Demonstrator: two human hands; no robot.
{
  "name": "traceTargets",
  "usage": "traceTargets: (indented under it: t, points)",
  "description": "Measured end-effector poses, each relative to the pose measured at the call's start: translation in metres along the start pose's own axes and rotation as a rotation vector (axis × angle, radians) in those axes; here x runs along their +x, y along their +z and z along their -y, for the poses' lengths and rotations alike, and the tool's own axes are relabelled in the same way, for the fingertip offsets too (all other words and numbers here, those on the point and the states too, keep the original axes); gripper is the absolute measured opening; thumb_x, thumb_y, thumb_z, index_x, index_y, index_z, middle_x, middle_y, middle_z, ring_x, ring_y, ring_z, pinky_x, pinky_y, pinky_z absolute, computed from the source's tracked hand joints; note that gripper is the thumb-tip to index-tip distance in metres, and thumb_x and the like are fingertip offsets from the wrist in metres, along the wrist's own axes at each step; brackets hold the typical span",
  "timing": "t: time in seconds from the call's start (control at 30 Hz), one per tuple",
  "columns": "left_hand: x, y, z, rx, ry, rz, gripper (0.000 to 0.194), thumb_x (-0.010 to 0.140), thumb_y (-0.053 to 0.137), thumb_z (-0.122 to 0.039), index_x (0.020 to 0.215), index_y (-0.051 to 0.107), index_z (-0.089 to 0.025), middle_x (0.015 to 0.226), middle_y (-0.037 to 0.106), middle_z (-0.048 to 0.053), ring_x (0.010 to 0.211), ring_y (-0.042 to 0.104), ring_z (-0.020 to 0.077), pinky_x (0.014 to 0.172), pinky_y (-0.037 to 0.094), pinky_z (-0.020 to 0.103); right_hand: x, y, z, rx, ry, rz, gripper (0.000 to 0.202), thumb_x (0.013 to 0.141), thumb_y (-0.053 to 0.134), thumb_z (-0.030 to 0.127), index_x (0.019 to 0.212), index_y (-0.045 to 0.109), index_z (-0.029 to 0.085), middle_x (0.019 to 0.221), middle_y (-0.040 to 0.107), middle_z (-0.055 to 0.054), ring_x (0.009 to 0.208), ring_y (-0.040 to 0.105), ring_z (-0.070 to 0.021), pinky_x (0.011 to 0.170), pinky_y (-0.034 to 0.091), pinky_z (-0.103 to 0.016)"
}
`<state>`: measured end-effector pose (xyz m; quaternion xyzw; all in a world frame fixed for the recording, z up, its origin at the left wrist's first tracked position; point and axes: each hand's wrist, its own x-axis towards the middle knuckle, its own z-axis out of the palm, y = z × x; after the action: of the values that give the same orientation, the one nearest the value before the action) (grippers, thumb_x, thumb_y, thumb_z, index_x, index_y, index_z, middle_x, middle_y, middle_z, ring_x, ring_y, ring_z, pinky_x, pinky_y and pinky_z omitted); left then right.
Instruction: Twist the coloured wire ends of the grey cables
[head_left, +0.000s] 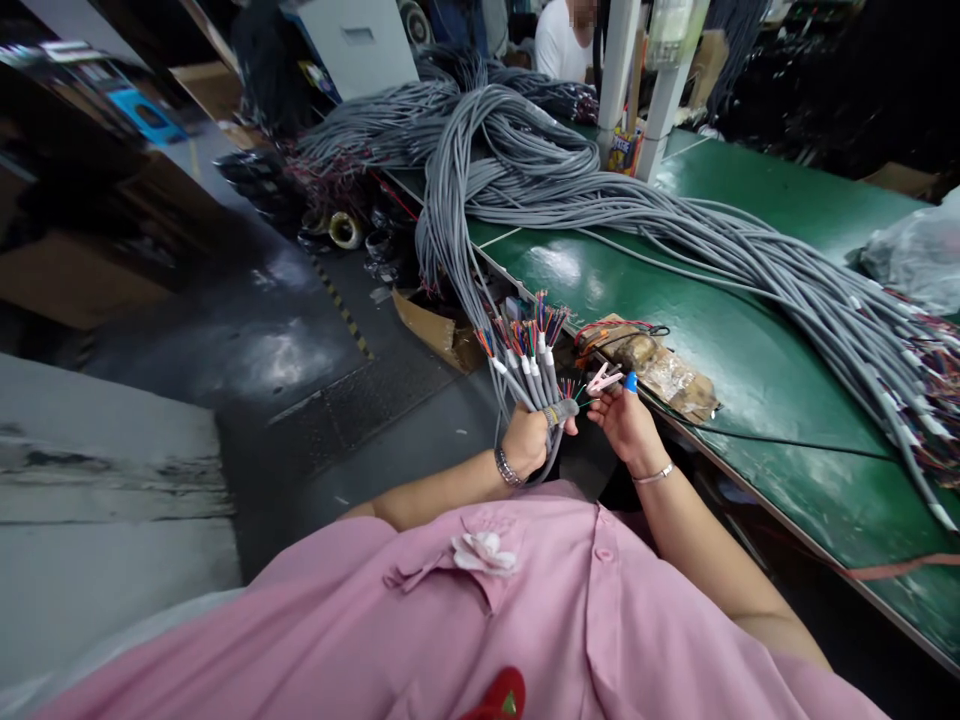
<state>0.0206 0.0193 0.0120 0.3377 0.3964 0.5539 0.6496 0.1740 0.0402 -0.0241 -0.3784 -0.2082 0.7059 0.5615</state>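
Note:
My left hand [529,440] is closed around a bundle of grey cables [529,378], with a grey covering on the thumb. White bands and fanned-out coloured wires [536,325] top the cables. One cable end, its thin wires [571,390] splayed, points towards my right hand [624,425]. The right fingers are pinched together at a thin green wire of that end; their tips are partly hidden. A blue finger cover [631,382] sits on one right finger. Just above these fingers is a pale pink clip [603,380]; whether the hand touches it I cannot tell.
Long grey cables [510,180] are heaped across the green table [750,360] and hang over its edge. A taped brown piece [660,370] with wires lies at the near edge. Below stands an open cardboard box [439,330]. A person in white [561,42] is behind the table.

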Motion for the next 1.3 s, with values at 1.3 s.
traceTargets:
  t: [1.3]
  points:
    - [0.009,0.008,-0.001,0.021,0.056,-0.146,0.023,0.064,0.074,-0.028,0.054,0.057,-0.015,0.049,0.058,-0.001,0.047,0.055,0.0109,0.052,0.045,0.025,-0.01,0.026,0.014,0.027,-0.058,0.006,0.031,0.075,0.07,0.048,0.084,0.065,0.02,0.073,0.065,0.0,0.061,0.056,-0.0099,0.055,0.05,-0.021]
